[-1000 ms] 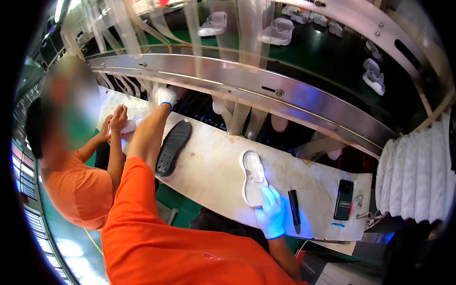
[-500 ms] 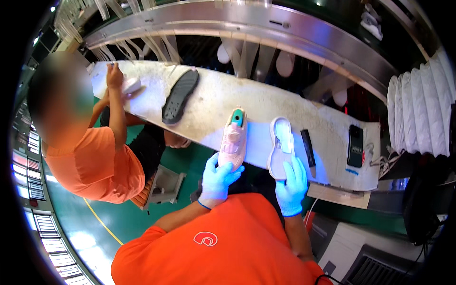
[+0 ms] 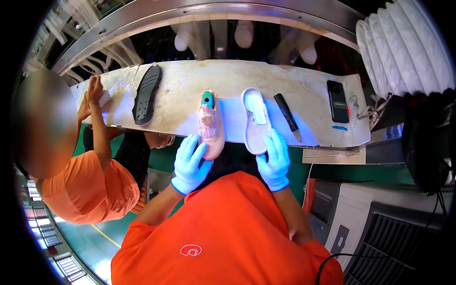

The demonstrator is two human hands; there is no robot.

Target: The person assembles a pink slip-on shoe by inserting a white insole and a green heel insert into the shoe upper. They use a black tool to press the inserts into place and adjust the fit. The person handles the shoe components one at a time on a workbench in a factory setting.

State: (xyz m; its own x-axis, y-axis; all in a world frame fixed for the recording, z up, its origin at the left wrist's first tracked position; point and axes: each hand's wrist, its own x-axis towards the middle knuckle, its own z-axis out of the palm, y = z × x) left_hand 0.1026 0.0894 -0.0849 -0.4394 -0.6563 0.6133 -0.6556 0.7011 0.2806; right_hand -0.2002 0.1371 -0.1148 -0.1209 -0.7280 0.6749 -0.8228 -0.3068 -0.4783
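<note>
My left hand (image 3: pixel 191 164), in a white glove tinted blue by the light, holds the toe end of a pale pink shoe upper (image 3: pixel 213 135). Fingers lie along its left side, and the thumb is by the toe. A green shoe last with a dark hole (image 3: pixel 207 99) shows in the heel opening. To the right, my gloved right hand (image 3: pixel 274 160) grips the near end of a pale shoe sole (image 3: pixel 258 130), its hollow inner side up. Both pieces lie lengthwise, apart, their near ends at the table edge. Undersides and some fingertips are hidden.
On the worn table (image 3: pixel 178 88) lie a black sole (image 3: pixel 147 97), a black-handled tool (image 3: pixel 287 117), a phone (image 3: pixel 337 101) and a small blue piece (image 3: pixel 340 128). A co-worker (image 3: pixel 85 190) sits at left. Behind runs a metal rail (image 3: pixel 199 15); a white ribbed duct (image 3: pixel 403 52) stands right.
The view has turned and shifted, so the table sits more level. Both hands stay at the near ends of the shoe upper and the sole. The co-worker's hands have come together, raised.
</note>
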